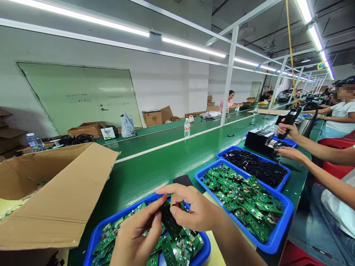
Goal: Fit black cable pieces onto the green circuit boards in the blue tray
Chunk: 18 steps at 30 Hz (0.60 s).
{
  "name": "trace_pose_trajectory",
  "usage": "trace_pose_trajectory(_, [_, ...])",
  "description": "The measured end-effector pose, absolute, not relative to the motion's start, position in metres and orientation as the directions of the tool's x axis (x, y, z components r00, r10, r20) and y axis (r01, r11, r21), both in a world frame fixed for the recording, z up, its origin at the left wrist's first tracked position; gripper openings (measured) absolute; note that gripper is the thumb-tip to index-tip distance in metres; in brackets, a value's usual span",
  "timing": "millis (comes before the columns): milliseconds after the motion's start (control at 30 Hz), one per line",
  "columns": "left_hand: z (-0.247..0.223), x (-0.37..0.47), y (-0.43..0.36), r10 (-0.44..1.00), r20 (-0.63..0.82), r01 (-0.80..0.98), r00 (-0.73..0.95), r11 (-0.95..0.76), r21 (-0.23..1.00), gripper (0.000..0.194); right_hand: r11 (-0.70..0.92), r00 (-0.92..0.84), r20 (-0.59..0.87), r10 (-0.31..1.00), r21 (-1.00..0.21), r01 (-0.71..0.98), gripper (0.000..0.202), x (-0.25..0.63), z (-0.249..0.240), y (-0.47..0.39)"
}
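Note:
Between my two hands is a small dark green circuit board, tilted over a blue tray heaped with similar boards. My left hand pinches the board's left edge between thumb and fingers. On the other side, my right hand grips it with curled fingers, the index finger reaching across its top end. Part of the board's surface is hidden by my fingers. Right of my hands, a second blue tray holds many loose green circuit boards.
An open cardboard box stands at the left. Farther right are a blue tray of small black parts, a black device, and a co-worker's hands holding a black tool. A water bottle stands on the green bench.

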<state>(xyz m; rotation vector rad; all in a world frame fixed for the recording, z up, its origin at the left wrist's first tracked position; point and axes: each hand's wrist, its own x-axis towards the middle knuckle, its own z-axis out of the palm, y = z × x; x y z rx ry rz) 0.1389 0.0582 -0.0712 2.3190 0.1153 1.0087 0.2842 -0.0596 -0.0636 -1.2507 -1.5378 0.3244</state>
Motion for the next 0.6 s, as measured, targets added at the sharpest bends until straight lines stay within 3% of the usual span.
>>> trace_pose_trajectory(133, [-0.070,0.138,0.058,0.425,0.612,-0.126,0.667,-0.745,0.655,0.028,0.233,0.252,0.454,0.854,-0.769,0.595,0.035,0.286,-0.057,-0.068])
trace_pose_trajectory(300, [-0.073,0.136,0.055,0.611,0.586,-0.096,0.532,-0.644,0.759,0.029,0.092,0.367,0.334,0.868,-0.835,0.542,0.027,0.287,-0.054,-0.074])
trace_pose_trajectory(500, [-0.075,0.142,0.047,0.683,0.499,-0.198,0.534,-0.472,0.859,0.028,0.177,0.170,0.342,0.924,-0.778,0.603,0.021,0.285,-0.057,-0.068])
trace_pose_trajectory(600, [-0.070,0.144,0.043,0.702,0.510,-0.169,0.497,-0.499,0.850,0.028,0.218,0.165,0.371,0.914,-0.791,0.572,0.022,0.284,-0.059,-0.066])
